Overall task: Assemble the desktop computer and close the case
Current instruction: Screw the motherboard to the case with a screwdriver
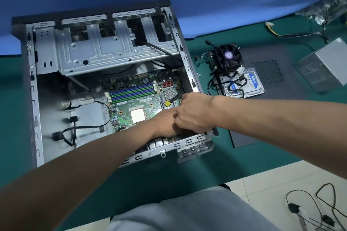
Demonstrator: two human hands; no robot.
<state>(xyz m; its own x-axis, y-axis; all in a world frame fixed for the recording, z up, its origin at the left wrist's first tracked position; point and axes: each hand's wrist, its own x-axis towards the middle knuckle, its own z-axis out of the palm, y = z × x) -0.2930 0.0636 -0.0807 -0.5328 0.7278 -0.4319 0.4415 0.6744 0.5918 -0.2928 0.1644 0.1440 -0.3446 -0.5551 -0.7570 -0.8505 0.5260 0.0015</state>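
Open grey steel computer case point(75, 52) on green mat point(169, 178) holds green motherboard point(148, 102) | left hand point(165, 123) and right hand point(195, 112) touch over its right corner, fingers hidden, grip unclear | silver hard drive point(253, 85), blue label "320GB", beside case.

The hard drive point(253, 86) label seemingly reads "320GB".
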